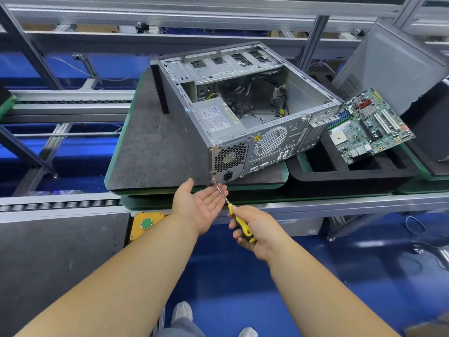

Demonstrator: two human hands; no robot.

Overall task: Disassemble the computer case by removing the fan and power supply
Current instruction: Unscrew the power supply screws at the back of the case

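An open grey computer case [184,132] lies on its side on a dark pallet [150,152], rear panel facing me. The power supply [216,117] sits in the near left corner, its honeycomb grille and socket showing at the back. A round fan vent [269,141] is on the rear panel. My right hand [255,232] grips a yellow-handled screwdriver [239,221] whose tip meets a screw at the power supply's lower left corner. My left hand [201,205] is palm up with straight fingers, cupped just under the screwdriver shaft.
A green motherboard [366,127] leans on a black foam tray [352,171] to the right. A grey side panel [388,66] stands behind it. A roller conveyor [60,205] runs along the front, with a yellow box bearing a green button [146,223].
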